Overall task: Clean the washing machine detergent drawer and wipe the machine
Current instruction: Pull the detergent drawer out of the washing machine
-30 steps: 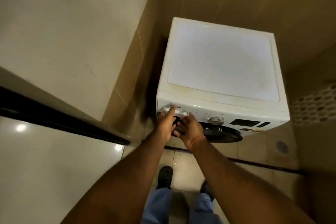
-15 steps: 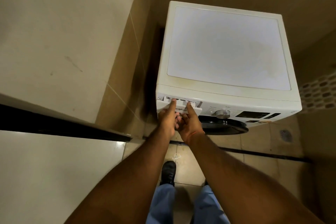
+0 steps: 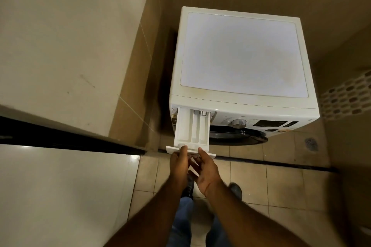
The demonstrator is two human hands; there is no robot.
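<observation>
A white front-loading washing machine [image 3: 241, 54] stands in a tiled corner, seen from above. Its white detergent drawer [image 3: 191, 128] is pulled far out of the top left of the front panel, showing three long compartments. My left hand [image 3: 178, 164] grips the drawer's front panel from below, thumb on its top edge. My right hand [image 3: 204, 168] holds the same front panel just to the right, fingers curled under it. A silver dial [image 3: 238, 123] and a dark display [image 3: 270, 123] sit on the control panel. Under them the dark round door [image 3: 236, 136] shows.
A beige tiled wall [image 3: 140, 66] runs close along the machine's left side. A pale door or panel with a dark edge [image 3: 60, 136] fills the left. A floor drain [image 3: 311, 144] lies at the right. My shoes and blue trousers [image 3: 180, 218] are below on the tiled floor.
The drawer has gone from shut to barely open to pulled far out toward me. Both hands moved back with its front panel.
</observation>
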